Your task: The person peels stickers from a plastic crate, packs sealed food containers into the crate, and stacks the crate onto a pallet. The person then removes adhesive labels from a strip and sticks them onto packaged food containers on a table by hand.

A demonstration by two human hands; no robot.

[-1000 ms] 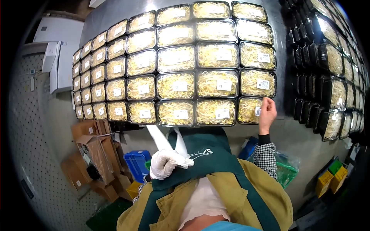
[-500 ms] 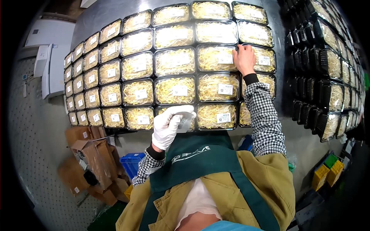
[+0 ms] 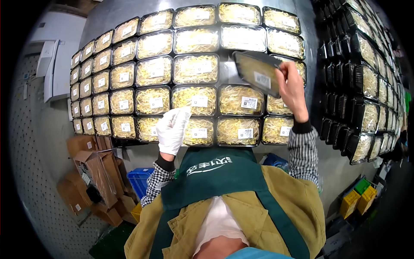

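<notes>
Between the thumb and fingers of my bare right hand [image 3: 292, 88] is a black tray of bean sprouts [image 3: 254, 72], wrapped in clear film with a white label. It is raised and tilted above a gap in the rows, its right end gripped. My left hand [image 3: 171, 131], in a white glove, is closed around a thin pale sheet [image 3: 183, 113] with faint print; its detail is too small to read. That hand hovers over the nearest row, partly covering a labelled sprout tray [image 3: 199, 131]. Another labelled tray [image 3: 241, 101] lies just in front of the gap.
Rows of packed sprout trays [image 3: 155, 71] cover much of the metal table [image 3: 125, 11]. Tall stacks of filled trays [image 3: 366, 77] stand along the right. Cardboard boxes [image 3: 97, 172] and a blue crate [image 3: 140, 181] are on the floor at left, yellow crates [image 3: 358, 203] at right.
My right hand has lifted a sprout tray out of the third row and tilted it, exposing bare metal. My left hand has moved left with the sheet and turned it.
</notes>
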